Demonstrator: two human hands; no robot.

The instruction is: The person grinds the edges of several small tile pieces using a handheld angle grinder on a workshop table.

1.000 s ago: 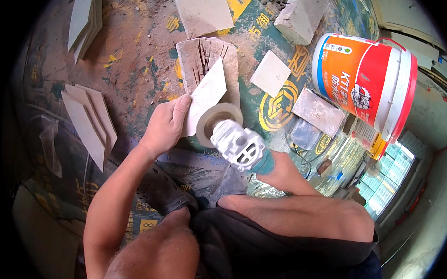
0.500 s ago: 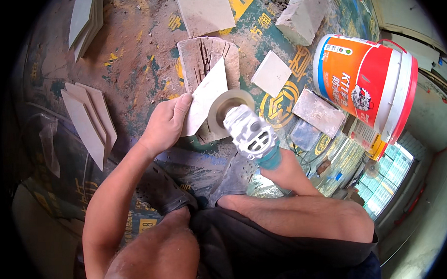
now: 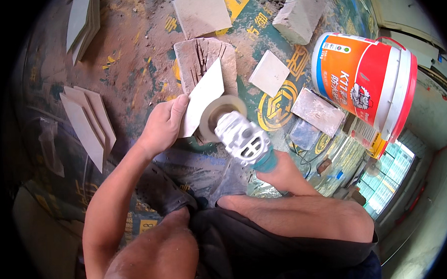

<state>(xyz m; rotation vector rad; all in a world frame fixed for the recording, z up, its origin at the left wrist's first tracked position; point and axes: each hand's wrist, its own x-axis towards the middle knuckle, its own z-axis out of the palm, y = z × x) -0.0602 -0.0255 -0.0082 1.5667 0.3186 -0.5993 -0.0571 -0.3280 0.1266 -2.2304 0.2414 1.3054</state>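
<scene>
Easing grinder (image 3: 241,138) back leftward along tile (image 3: 203,98) edge since half-second ago.

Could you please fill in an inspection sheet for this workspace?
Surface: green printed sheet, partly covered in reddish dust.
Job's things: white tile over a scored block; grinder, its disc at the tile's right edge, contact unclear.
Clutter: tile stacks at left, loose tiles, orange-and-red bucket at right.
Hands: left hand grips the tile; right hand holds the grinder.
Cables: thin dark cord, ends unclear.
Surroundings: window at right.
</scene>
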